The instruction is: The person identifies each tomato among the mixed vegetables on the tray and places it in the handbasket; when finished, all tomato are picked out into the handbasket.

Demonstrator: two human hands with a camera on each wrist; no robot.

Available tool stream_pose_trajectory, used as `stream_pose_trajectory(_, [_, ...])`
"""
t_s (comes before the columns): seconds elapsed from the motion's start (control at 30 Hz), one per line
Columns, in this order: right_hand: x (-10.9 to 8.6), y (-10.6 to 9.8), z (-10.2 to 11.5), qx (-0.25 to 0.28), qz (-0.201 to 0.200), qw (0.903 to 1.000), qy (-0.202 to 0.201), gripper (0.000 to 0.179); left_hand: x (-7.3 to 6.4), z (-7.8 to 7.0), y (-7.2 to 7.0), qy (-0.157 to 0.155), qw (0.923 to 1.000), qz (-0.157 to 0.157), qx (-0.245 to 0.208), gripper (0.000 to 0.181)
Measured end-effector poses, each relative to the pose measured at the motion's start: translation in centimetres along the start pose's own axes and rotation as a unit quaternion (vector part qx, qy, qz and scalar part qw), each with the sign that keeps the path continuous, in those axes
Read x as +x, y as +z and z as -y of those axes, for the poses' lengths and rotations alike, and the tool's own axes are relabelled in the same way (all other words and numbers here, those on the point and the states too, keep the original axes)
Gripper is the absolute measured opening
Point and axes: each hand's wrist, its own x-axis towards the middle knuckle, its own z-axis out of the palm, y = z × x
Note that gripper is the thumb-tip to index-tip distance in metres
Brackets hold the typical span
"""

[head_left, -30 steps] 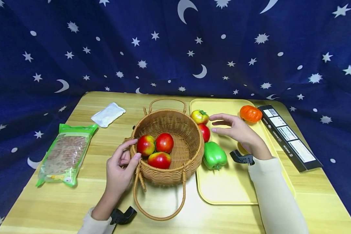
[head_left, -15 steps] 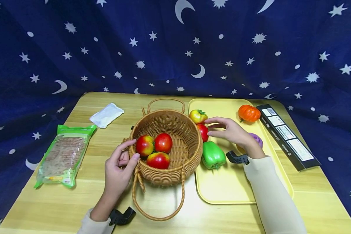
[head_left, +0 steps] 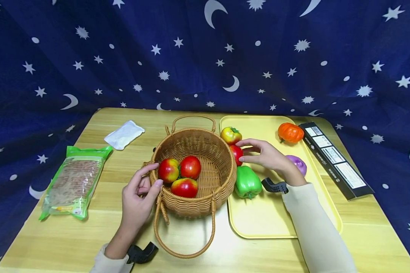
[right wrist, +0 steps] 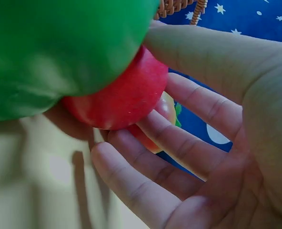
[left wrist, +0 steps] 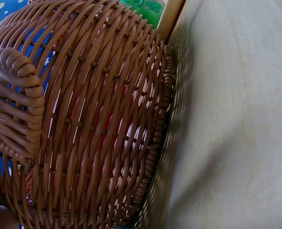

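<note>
A round wicker basket stands mid-table, holding a red-and-yellow fruit, a plain red fruit and an oval red-and-yellow fruit. My left hand grips its left rim between thumb and fingers. Right of the basket, on the yellow tray, my right hand holds a red apple with thumb and fingers on either side. The apple still lies low, between a green bell pepper and a yellow-red fruit with a green leafy top. In the right wrist view the pepper partly covers it.
Also on the tray are an orange pumpkin and a purple onion-like thing, partly behind my right wrist. A long black box lies along the right. To the left are a green-edged food packet and a white packet.
My right hand has moved left and slightly down onto the red apple, its fingers coming round it. The purple thing has come into sight. My left hand stays on the basket rim.
</note>
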Motion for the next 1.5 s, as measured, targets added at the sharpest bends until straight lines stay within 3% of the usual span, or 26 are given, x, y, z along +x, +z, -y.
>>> stream_pose_trajectory(0.53, [0.2,0.1,-0.5,0.021,0.01,0.9995,-0.021,0.051,0.0,-0.1,0.0,-0.004,1.0,0.003,-0.004,0.047])
stream_pose_trajectory(0.83, [-0.4,-0.5,-0.5,0.042,-0.009,0.999,0.007,0.053,0.1,-0.1,0.0,-0.001,1.0,0.003,-0.008,0.047])
stream_pose_trajectory(1.03, [-0.7,-1.0,-0.1,0.024,-0.015,0.9996,-0.007,0.053,0.0,0.0,0.0,-0.001,1.0,0.001,-0.004,0.047])
stream_pose_trajectory(1.3, [-1.5,-1.5,0.7,0.042,-0.037,0.9983,0.014,0.053,0.0,-0.1,0.1,0.0,1.0,0.0,0.003,0.045])
stream_pose_trajectory(1.5, [-2.1,-2.1,1.4,0.037,-0.054,0.9978,0.006,0.053,0.0,-0.1,0.0,0.0,1.0,-0.001,0.002,0.046])
